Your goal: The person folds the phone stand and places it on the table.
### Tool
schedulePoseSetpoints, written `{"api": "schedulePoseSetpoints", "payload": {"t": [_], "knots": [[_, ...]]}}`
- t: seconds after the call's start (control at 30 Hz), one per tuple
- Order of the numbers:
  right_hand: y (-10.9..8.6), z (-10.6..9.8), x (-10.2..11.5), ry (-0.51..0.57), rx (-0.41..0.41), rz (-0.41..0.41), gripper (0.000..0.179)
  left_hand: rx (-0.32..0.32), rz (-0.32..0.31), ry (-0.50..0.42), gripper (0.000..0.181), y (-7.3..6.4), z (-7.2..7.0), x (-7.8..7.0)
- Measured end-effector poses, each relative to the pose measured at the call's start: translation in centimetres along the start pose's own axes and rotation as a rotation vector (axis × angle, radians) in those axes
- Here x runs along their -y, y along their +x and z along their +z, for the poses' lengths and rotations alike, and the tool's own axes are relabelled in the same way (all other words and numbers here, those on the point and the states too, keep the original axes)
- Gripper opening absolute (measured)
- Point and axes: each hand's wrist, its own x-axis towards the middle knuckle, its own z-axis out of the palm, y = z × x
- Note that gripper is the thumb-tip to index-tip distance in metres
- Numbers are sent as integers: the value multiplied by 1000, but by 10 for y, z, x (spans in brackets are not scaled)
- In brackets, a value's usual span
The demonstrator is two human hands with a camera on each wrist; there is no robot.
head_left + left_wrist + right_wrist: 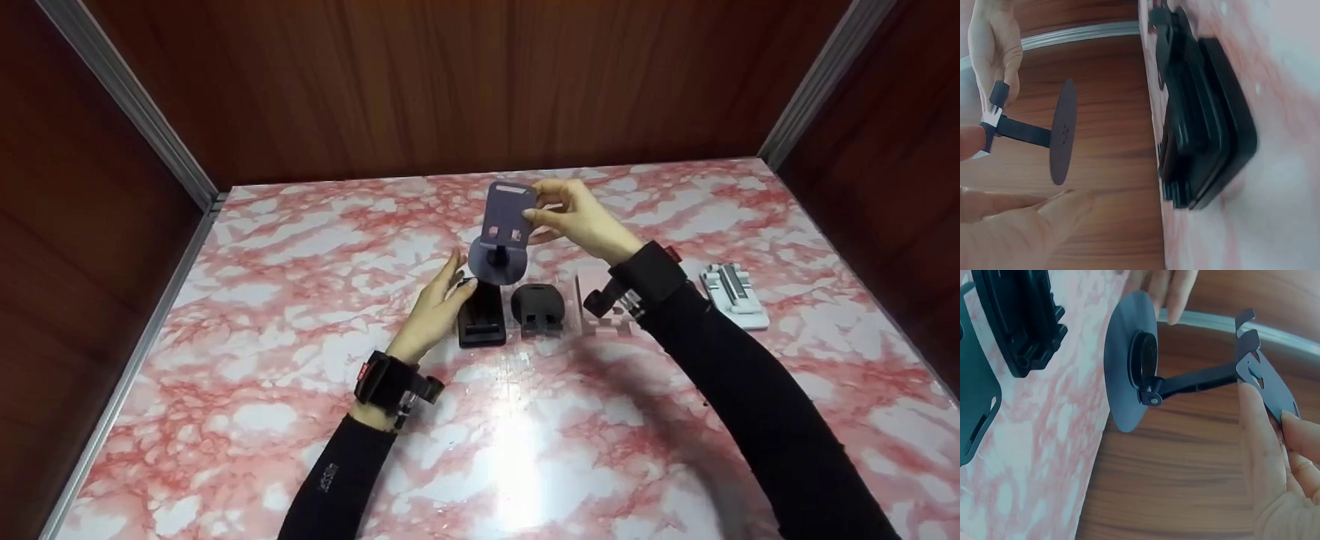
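Note:
A dark grey phone stand (508, 214) with a slotted plate, a hinged arm and a round base (1114, 365) is held up above the table. Its plate is pinched at the right edge between thumb and fingers of my right hand (574, 214). My left hand (435, 304) is beside the round base with fingers extended; the left wrist view shows a gap between those fingers and the base (1063, 132). Below the left thumb, a black folded stand (482, 319) lies on the table.
Right of the black stand lie a dark grey rounded stand (538, 306), a pink stand (592, 300) partly behind the right wrist camera, and a white folded stand (735, 296). Wood-grain panels (480, 90) enclose the marbled red-and-white table (300, 337) at the back and sides.

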Motion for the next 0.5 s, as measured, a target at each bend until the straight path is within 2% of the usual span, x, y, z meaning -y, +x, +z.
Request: {"api": "schedulePoseSetpoints", "payload": {"t": [0.17, 0.27, 0.37, 0.5], "knots": [[-6, 4, 6, -14, 52, 0, 10, 68, -71, -329, 64, 2, 3, 0], [-8, 7, 8, -10, 75, 4, 10, 86, -93, -461, 59, 2, 4, -1], [-11, 8, 9, -23, 87, 3, 10, 85, -93, -521, 53, 3, 5, 2], [-14, 10, 11, -54, 101, -1, 13, 44, -115, -530, 44, 4, 7, 4]]}}
